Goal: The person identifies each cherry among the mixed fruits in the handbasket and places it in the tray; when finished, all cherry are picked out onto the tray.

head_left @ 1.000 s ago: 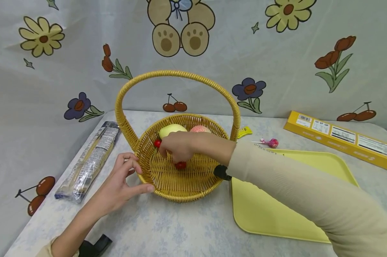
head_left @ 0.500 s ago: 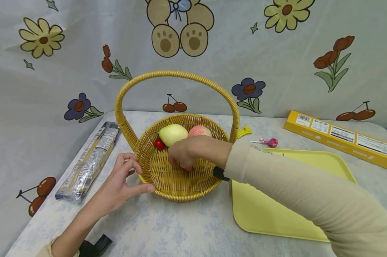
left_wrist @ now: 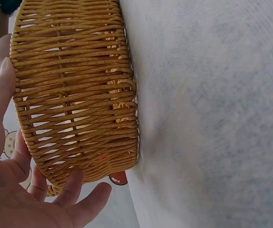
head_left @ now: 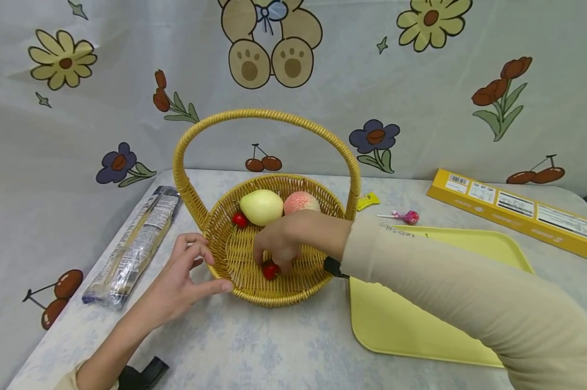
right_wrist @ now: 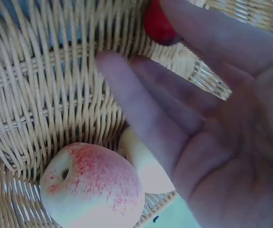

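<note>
A woven yellow basket (head_left: 220,254) with a tall handle stands mid-table. My left hand (head_left: 176,281) rests against its left rim, thumb and fingers spread, as the left wrist view also shows. Inside the basket my right hand (head_left: 285,238) reaches down, its fingers fairly straight in the right wrist view. Beside its thumb lies a small red fruit (head_left: 270,270), like a cherry tomato; the fingertips stand apart from it. A second red fruit (head_left: 240,219) sits at the basket's left, next to a pale yellow pear (head_left: 261,207). A pink peach (head_left: 301,202) lies right of the pear.
A yellow tray (head_left: 420,325) lies to the right, partly under my right sleeve. Behind it are a lollipop (head_left: 410,218), a small yellow packet (head_left: 368,201) and a long yellow box (head_left: 513,211). A plastic-wrapped package (head_left: 134,249) lies at the left.
My right hand has moved nearer the basket's front, and the small red fruit by it now lies farther forward. The pear and peach are more exposed. My left hand stays at the rim.
</note>
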{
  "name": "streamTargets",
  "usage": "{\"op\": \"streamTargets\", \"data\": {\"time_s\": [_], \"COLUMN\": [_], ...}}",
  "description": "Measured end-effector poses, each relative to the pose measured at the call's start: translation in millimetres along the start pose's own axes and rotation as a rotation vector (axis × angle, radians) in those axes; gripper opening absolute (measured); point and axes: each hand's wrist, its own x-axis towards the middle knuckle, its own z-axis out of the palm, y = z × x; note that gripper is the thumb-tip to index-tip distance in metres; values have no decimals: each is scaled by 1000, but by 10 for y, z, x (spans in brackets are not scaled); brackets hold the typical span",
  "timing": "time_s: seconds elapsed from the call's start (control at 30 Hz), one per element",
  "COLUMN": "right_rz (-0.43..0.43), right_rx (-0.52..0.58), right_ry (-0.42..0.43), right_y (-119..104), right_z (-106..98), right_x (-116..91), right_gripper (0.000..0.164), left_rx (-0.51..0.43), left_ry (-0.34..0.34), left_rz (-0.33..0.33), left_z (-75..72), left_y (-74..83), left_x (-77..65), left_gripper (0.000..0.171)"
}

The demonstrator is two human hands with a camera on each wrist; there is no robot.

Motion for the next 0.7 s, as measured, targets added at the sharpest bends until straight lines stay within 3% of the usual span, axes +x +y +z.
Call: {"op": "streamTargets", "data": {"time_s": [0.13,0.37,0.57,0.7], "right_rz": [-15,7,-31,-102], "right_rx": [-41,35,-56,-93], "right_ry": [-4,-16,137,269], "right_y": [-58,-86,-22,40], "right_z": [-12,-8,-54,-53], "right_x": [38,52,-89,-237], "right_gripper": [38,32,27,32], "left_rx": [-1,-14,-16,-8], "left_ry": [4,3,3,2], "left_rz": [-1,-6,4,10], "left_z": [-6,-1,-8,-9], "left_y": [-4,-6,8,13], "left_x": [-10,-16,-17,-14], "left_gripper": [41,41,41,41]}}
